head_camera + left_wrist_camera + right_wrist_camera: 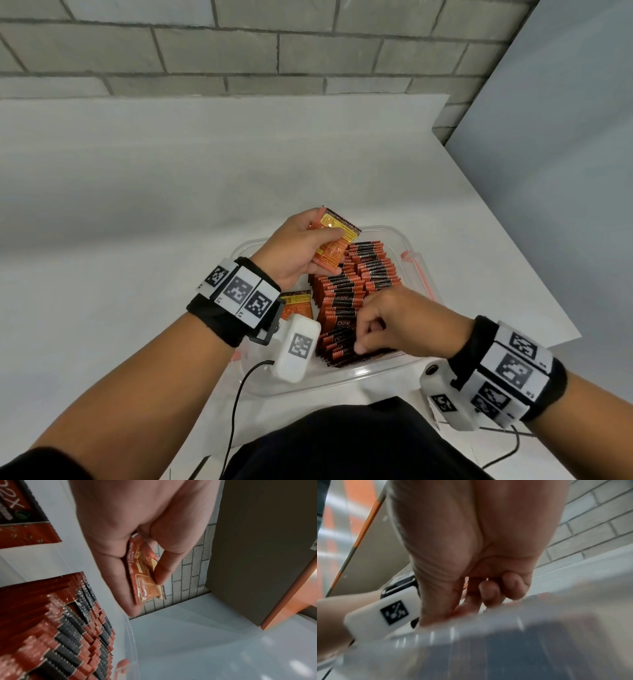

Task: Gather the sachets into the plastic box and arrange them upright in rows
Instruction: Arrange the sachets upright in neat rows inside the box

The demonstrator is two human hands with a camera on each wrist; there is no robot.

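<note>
A clear plastic box [397, 233] sits on the white table, close in front of me. Several rows of orange and black sachets [356, 287] stand upright in it, also seen in the left wrist view [68, 622]. One sachet [297, 303] lies flat in the box's left part. My left hand [301, 246] holds a small stack of orange sachets [334, 243] above the box's far left corner, thumb on top [145, 572]. My right hand [394, 322] is curled over the nearest row, thumb and forefinger tips pinching sachet tops there. The box's front wall [471, 631] hides those tips in the right wrist view.
The white table [171, 205] runs back to a grey brick wall [274, 51]. Its right edge slants close to the box. An orange clip [423, 274] sits on the box's right side. A black cable [236, 404] hangs from the left wrist camera.
</note>
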